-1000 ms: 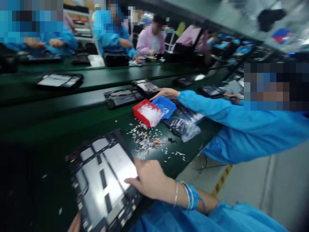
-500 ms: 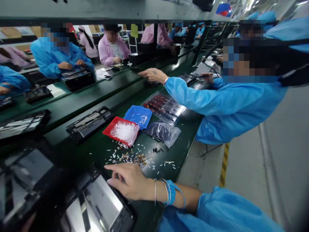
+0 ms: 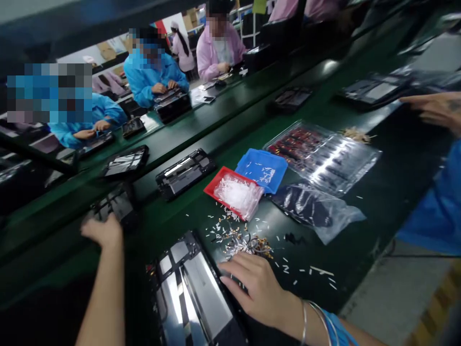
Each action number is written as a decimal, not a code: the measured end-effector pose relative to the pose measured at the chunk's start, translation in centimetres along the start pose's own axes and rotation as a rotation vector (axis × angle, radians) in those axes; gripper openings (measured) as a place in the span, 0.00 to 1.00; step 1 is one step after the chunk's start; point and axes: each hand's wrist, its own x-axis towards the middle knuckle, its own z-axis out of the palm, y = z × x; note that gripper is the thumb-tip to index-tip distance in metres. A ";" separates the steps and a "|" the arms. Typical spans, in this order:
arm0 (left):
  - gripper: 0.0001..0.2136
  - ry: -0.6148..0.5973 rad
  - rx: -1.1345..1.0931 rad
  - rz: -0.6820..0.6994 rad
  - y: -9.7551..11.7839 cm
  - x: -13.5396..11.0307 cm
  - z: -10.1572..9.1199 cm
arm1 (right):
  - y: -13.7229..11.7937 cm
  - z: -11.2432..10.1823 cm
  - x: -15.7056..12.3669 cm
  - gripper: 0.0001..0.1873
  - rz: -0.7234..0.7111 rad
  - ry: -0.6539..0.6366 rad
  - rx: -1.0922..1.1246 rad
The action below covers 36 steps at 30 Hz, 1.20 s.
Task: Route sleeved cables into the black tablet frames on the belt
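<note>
My left hand (image 3: 104, 230) is at the near edge of a black flat device housing (image 3: 120, 206) on the belt at the left, its fingers gripping that edge, slightly blurred. My right hand (image 3: 255, 283) has its index finger and thumb stretched out and a little apart, beside the right edge of another black device housing (image 3: 205, 293). I see nothing between those fingertips; the other fingers are partly hidden. This nearer housing has silver-grey panels and lies in front of me. Just beyond my right hand is a pile of small white and brass-coloured parts (image 3: 248, 242) with short wires.
A red tray (image 3: 212, 190) with a bag of white bits overlaps a blue tray (image 3: 248, 161). Right of them lie a clear blister tray (image 3: 345, 163) and a plastic bag (image 3: 317, 211). More housings (image 3: 185, 173) sit along the belt. A co-worker's hand (image 3: 435, 108) is at far right.
The view has swung left and down. My left arm now reaches forward to a housing on the belt. My right hand still lies beside the nearer housing.
</note>
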 end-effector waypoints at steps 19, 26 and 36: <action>0.14 0.068 -1.029 -1.000 7.9 3.3 6.6 | 0.4 0.4 0.0 0.15 -0.008 -0.057 -0.079; 0.07 0.368 -1.264 -0.862 11.0 -8.3 0.0 | 0.3 0.6 0.7 0.17 0.245 -0.062 0.299; 0.16 0.112 -1.206 -0.690 14.9 -30.7 0.1 | -5.1 3.0 3.7 0.22 0.749 -0.050 0.955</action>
